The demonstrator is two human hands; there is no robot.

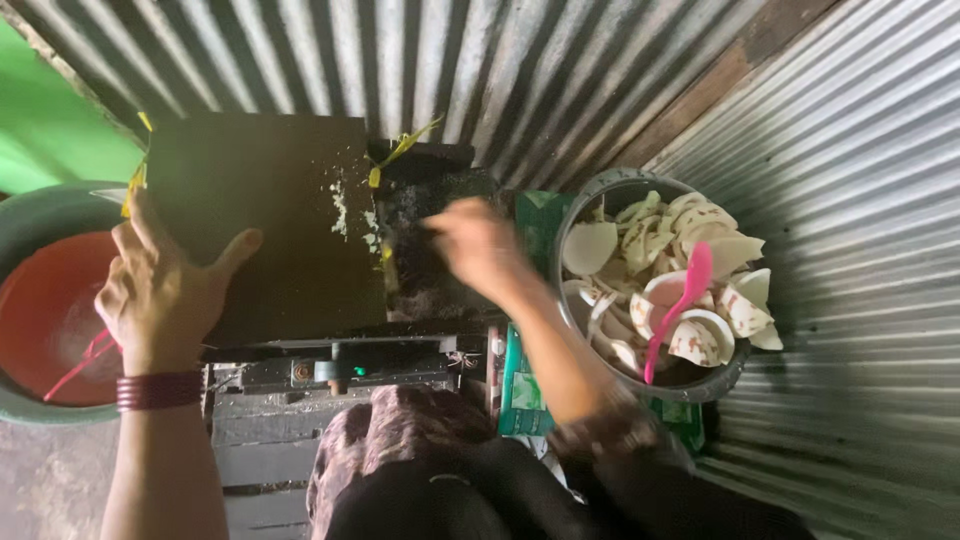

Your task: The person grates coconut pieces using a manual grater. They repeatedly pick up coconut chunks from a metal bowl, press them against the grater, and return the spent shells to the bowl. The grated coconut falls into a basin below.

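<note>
- I see the dark flat machine top (270,215) lying directly under my left hand (160,290), which rests spread on its left edge, thumb out across the surface and fingers pointing up toward the far side; it grips nothing, just presses flat.
- White shreds (342,210) cling to the top's right edge, between my two hands, closer to the right one.
- My right hand (478,245) is blurred over the dark opening (425,250) just right of the flat top; its fingers look bunched toward the opening, but I cannot tell whether it holds anything or how far it is closed.
- Just right of that hand sits a round bowl (590,195) heaped with white coconut pieces (700,250), a pink spoon (680,305) lying across them.
- Left of my left hand, touching its wrist side, a green basin (30,215) holds an orange-red bowl (40,310).
- A dark red bangle (158,390) circles the left wrist.
- Corrugated metal sheeting (860,200) stands behind and to the right.
</note>
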